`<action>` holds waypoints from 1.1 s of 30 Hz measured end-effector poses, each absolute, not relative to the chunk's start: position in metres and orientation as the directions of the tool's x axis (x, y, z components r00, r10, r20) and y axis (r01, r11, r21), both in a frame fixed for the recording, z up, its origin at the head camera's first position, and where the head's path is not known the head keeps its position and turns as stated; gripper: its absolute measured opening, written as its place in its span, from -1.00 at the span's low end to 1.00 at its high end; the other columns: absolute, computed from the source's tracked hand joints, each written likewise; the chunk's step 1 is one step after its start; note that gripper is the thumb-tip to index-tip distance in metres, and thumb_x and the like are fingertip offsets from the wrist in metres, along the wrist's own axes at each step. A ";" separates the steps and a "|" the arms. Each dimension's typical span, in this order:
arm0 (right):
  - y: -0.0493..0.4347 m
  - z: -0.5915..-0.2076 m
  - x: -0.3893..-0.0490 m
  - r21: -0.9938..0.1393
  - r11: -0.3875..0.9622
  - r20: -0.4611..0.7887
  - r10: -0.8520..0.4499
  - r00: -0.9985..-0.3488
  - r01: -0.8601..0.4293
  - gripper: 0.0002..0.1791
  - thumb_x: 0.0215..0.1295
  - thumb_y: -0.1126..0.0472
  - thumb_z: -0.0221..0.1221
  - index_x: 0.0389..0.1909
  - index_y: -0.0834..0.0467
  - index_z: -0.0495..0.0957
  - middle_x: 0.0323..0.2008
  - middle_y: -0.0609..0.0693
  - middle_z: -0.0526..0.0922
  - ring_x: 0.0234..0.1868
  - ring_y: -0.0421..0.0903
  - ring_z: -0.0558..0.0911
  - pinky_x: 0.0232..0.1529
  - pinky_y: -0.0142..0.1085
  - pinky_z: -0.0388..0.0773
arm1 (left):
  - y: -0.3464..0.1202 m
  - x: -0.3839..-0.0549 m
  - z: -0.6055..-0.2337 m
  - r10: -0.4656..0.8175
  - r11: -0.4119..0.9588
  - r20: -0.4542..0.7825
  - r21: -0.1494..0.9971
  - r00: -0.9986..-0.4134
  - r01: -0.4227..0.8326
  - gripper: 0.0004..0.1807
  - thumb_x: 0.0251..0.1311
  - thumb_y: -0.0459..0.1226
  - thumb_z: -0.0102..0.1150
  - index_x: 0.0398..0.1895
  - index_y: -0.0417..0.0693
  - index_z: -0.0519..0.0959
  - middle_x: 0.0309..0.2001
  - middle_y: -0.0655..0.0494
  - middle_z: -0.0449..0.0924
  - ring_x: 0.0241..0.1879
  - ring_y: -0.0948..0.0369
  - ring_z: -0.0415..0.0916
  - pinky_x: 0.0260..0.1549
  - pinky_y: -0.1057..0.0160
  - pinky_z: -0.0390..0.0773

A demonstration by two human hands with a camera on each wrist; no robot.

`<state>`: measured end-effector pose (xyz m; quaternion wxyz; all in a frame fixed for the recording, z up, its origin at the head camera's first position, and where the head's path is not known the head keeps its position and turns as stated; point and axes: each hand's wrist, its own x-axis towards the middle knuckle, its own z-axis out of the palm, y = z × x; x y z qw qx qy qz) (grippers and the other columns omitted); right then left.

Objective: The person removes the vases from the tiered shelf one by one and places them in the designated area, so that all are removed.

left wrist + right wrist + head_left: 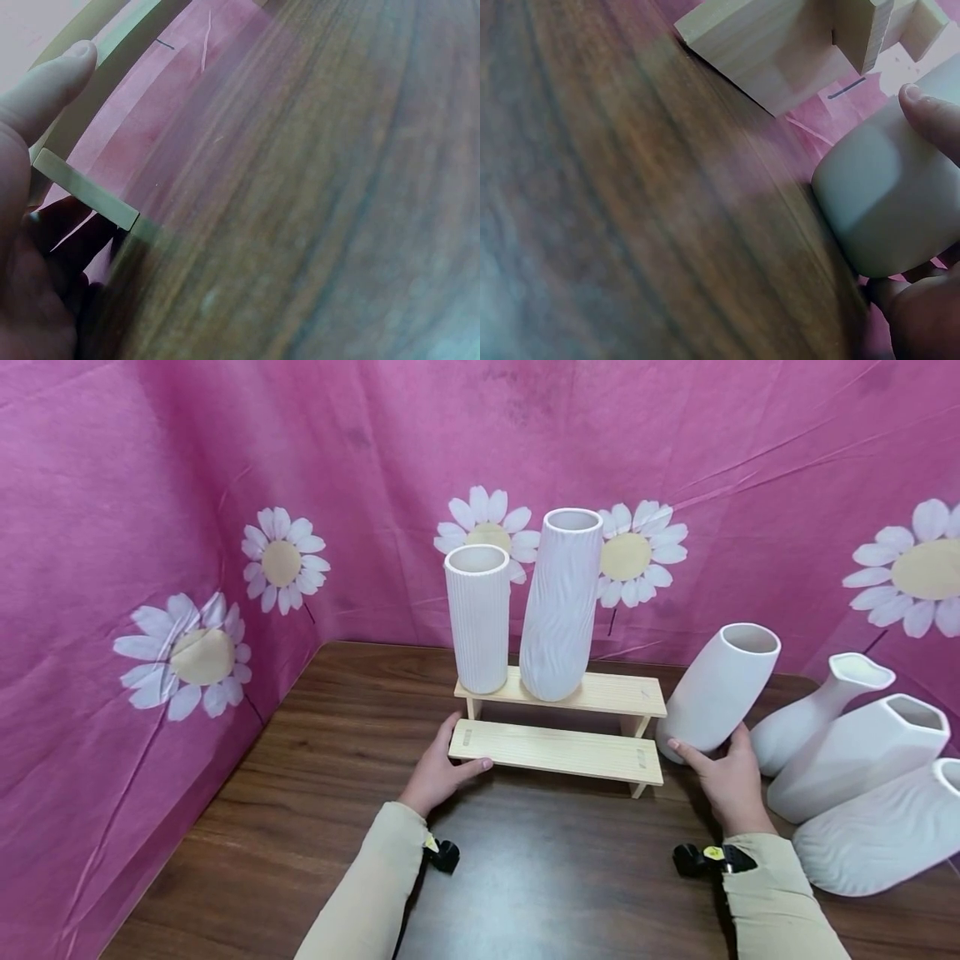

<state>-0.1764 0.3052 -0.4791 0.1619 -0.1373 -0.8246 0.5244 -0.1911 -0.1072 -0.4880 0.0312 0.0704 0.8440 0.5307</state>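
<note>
A two-step wooden stand [555, 748] stands on the table. My left hand [440, 770] grips the left end of its lower step, thumb along the front edge and fingers at the end; the left wrist view shows the thumb [64, 79] over the step. On the upper step stand a ribbed white vase [480, 622] and a taller wavy white vase [561, 610]. Right of the stand, my right hand [729, 781] holds a smooth white vase [720, 693] low on its body. In the right wrist view this vase's rounded base [885, 187] sits close to the tabletop.
To the right stand more white vases: a narrow-necked one [806, 722], an angular one [855, 764] and a wavy one [873, 835]. The brown wooden table [525, 877] ends at a pink curtain [390, 468] with printed daisies, behind and on the left.
</note>
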 end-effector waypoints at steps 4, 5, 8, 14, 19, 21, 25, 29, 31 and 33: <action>0.306 -0.480 -0.178 -0.917 0.394 0.118 0.403 -0.907 0.056 -0.03 0.27 0.14 0.38 0.55 0.14 0.00 0.41 0.18 0.25 0.38 0.03 0.28 0.42 -0.22 0.20 | -0.107 -0.191 -0.488 0.151 0.420 0.025 0.903 -0.988 0.087 0.13 0.04 0.04 0.52 0.60 0.04 0.05 0.45 -0.11 0.29 0.42 -0.01 0.22 0.37 -0.11 0.23; 0.306 -0.480 -0.179 -0.918 0.391 0.117 0.407 -0.906 0.057 -0.03 0.27 0.15 0.38 0.55 0.14 0.00 0.41 0.19 0.25 0.38 0.03 0.28 0.42 -0.22 0.19 | -0.107 -0.191 -0.488 0.152 0.417 0.025 0.905 -0.988 0.086 0.13 0.04 0.04 0.52 0.60 0.04 0.05 0.45 -0.11 0.28 0.42 -0.01 0.21 0.37 -0.12 0.22; 0.305 -0.480 -0.179 -0.921 0.386 0.119 0.417 -0.901 0.058 -0.04 0.27 0.15 0.38 0.55 0.14 0.01 0.41 0.19 0.26 0.38 0.03 0.27 0.43 -0.22 0.18 | -0.107 -0.191 -0.487 0.152 0.413 0.027 0.906 -0.988 0.088 0.14 0.04 0.05 0.52 0.60 0.04 0.05 0.46 -0.10 0.27 0.43 -0.01 0.21 0.37 -0.12 0.22; 0.305 -0.480 -0.180 -0.931 0.357 0.103 0.456 -0.884 0.076 -0.01 0.24 0.14 0.40 0.56 0.08 0.01 0.42 0.17 0.26 0.40 0.00 0.25 0.45 -0.23 0.12 | -0.107 -0.192 -0.489 0.151 0.422 0.022 0.903 -0.988 0.084 0.14 0.03 0.06 0.52 0.60 0.05 0.05 0.44 -0.10 0.30 0.41 -0.01 0.24 0.36 -0.11 0.24; 0.308 -0.480 -0.179 -0.930 0.351 0.080 0.479 -0.874 0.107 0.02 0.23 0.07 0.40 0.57 0.03 -0.02 0.44 0.16 0.25 0.42 0.01 0.22 0.48 -0.19 0.08 | -0.106 -0.193 -0.489 0.145 0.429 0.015 0.900 -0.989 0.077 0.14 0.01 0.05 0.53 0.60 0.07 0.05 0.43 -0.11 0.33 0.39 -0.02 0.27 0.34 -0.11 0.27; 0.309 -0.479 -0.179 -0.929 0.352 0.078 0.487 -0.870 0.114 0.03 0.23 0.06 0.40 0.58 0.01 -0.02 0.45 0.15 0.24 0.43 0.00 0.21 0.48 -0.20 0.07 | -0.106 -0.193 -0.489 0.152 0.437 0.021 0.896 -0.988 0.086 0.14 0.02 0.07 0.52 0.60 0.06 0.05 0.43 -0.11 0.32 0.39 -0.03 0.27 0.33 -0.12 0.28; 0.310 -0.478 -0.179 -0.931 0.346 0.083 0.505 -0.859 0.114 0.02 0.23 0.06 0.40 0.58 0.00 -0.02 0.45 0.15 0.24 0.42 -0.01 0.21 0.48 -0.21 0.06 | -0.105 -0.193 -0.489 0.163 0.441 0.033 0.891 -0.986 0.103 0.15 0.03 0.07 0.51 0.60 0.05 0.04 0.43 -0.11 0.32 0.40 -0.02 0.26 0.33 -0.11 0.28; 0.309 -0.480 -0.180 -0.928 0.343 0.061 0.520 -0.852 0.144 0.04 0.23 0.01 0.38 0.59 0.01 -0.05 0.47 0.16 0.21 0.44 0.04 0.19 0.49 -0.16 0.04 | -0.106 -0.192 -0.489 0.152 0.439 0.039 0.893 -0.988 0.103 0.14 0.03 0.05 0.52 0.60 0.03 0.04 0.44 -0.11 0.30 0.41 -0.02 0.25 0.35 -0.10 0.26; 0.308 -0.480 -0.180 -0.924 0.345 0.046 0.531 -0.846 0.166 0.05 0.23 -0.02 0.38 0.59 -0.01 -0.07 0.48 0.15 0.19 0.46 0.05 0.17 0.49 -0.15 0.03 | -0.107 -0.192 -0.490 0.150 0.444 0.040 0.890 -0.988 0.104 0.15 0.03 0.05 0.52 0.60 0.02 0.04 0.45 -0.10 0.29 0.41 -0.01 0.24 0.36 -0.09 0.25; 0.308 -0.481 -0.180 -0.921 0.348 0.042 0.537 -0.842 0.176 0.06 0.24 -0.03 0.37 0.60 -0.01 -0.09 0.49 0.17 0.17 0.46 0.07 0.16 0.49 -0.13 0.02 | -0.108 -0.192 -0.491 0.153 0.443 0.041 0.890 -0.987 0.106 0.14 0.04 0.06 0.51 0.60 0.01 0.04 0.47 -0.09 0.26 0.43 0.00 0.22 0.36 -0.09 0.24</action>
